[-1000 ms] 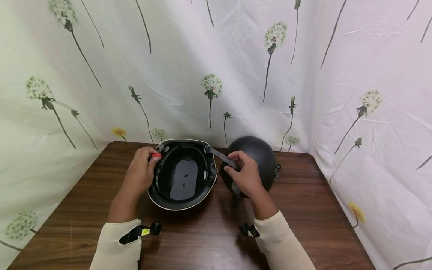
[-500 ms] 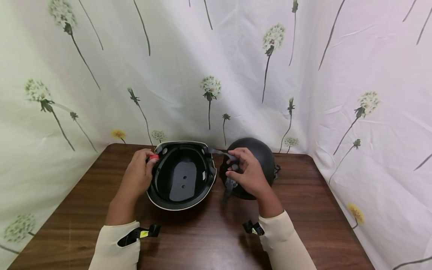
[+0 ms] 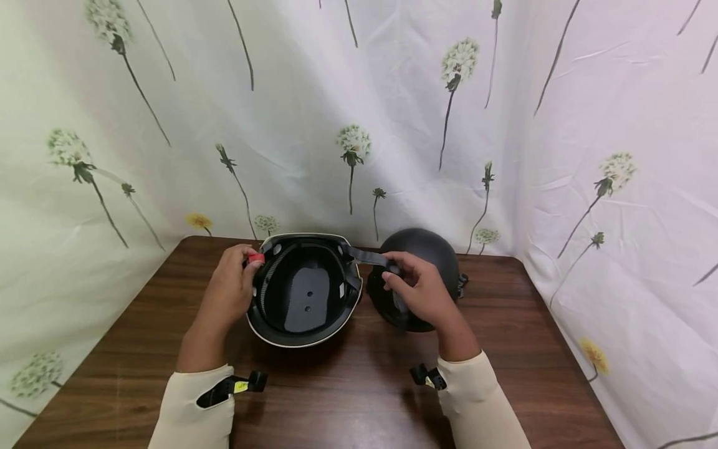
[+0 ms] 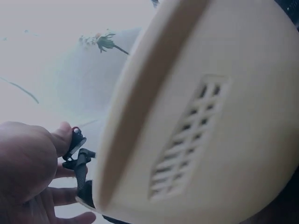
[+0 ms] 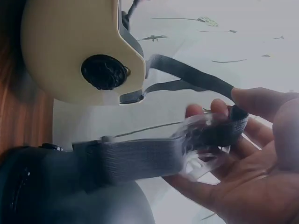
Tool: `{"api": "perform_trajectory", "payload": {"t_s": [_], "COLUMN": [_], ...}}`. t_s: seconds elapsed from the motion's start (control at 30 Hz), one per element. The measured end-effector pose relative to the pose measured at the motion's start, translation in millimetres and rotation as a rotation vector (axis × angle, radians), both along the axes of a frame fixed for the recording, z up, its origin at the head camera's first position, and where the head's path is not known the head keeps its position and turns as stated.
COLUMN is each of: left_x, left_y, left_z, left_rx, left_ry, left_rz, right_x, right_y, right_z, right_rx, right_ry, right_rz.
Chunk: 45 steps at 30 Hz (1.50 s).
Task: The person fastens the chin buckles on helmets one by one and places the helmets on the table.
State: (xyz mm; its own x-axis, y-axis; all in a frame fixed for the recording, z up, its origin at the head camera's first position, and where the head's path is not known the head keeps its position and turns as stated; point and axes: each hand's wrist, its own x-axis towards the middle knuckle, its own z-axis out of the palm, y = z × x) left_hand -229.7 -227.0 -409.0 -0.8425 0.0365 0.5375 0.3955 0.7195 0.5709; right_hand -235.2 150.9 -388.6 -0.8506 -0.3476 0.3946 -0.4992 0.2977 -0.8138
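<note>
A cream helmet lies upside down, its black lining facing up in the head view. At its left side, my left hand pinches a red-and-black buckle between thumb and fingers; the left wrist view shows the buckle's dark strap beside the vented shell. My right hand pinches the grey chin strap, stretched out from the helmet's right side. In the right wrist view, a clear plastic piece sits on this strap against my fingers, and a wide strap end hangs free.
A second helmet, black, stands dome up to the right, partly behind my right hand. Both are on a brown wooden table. A flower-printed white cloth hangs close behind the table's far edge.
My right hand has shifted slightly right, and its fingers have changed their hold along the strap. The strap, slack half a second ago, is straighter now. My left hand stays at the buckle.
</note>
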Motion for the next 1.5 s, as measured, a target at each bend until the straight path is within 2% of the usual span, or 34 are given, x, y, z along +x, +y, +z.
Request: {"api": "perform_trajectory", "payload": {"t_s": [0.2,0.3,0.47,0.67,0.87,0.97,1.1,1.2,1.37,1.5], "left_x": [-2.8,-2.9,-3.1,-4.1,-3.7,-3.2,-2.4,-2.1,-1.4,-0.7], "left_y": [1,1,2,2,1,1,0,0,-1,-2], "left_z": [-3.7,-3.9,-3.2,-3.0,-2.9,-3.0,-3.3,-4.0,-4.7,-4.1], "left_rx": [-0.002,-0.005,-0.009,-0.005,-0.011,-0.009,-0.008,-0.008,-0.004,-0.007], "left_ry": [0.020,0.029,0.004,0.009,0.000,-0.029,-0.052,-0.056,-0.059,-0.080], "left_rz": [0.005,0.000,-0.006,0.000,0.004,0.013,0.024,0.026,0.029,0.034], "right_x": [3.5,3.6,2.3,5.6,6.8,7.2,8.5,9.2,7.8,10.2], "right_y": [4,5,4,0,1,4,7,6,-1,-6], "right_z": [4.3,5.4,6.3,7.6,9.3,11.7,15.4,16.7,12.5,11.4], "right_rx": [0.034,0.040,0.000,-0.094,-0.082,-0.129,-0.240,-0.281,-0.292,-0.246], "right_ry": [-0.088,-0.100,-0.087,-0.183,-0.231,-0.297,-0.379,-0.370,-0.332,-0.332], "right_rz": [0.038,0.048,0.064,0.091,0.132,0.201,0.377,0.456,0.423,0.383]}}
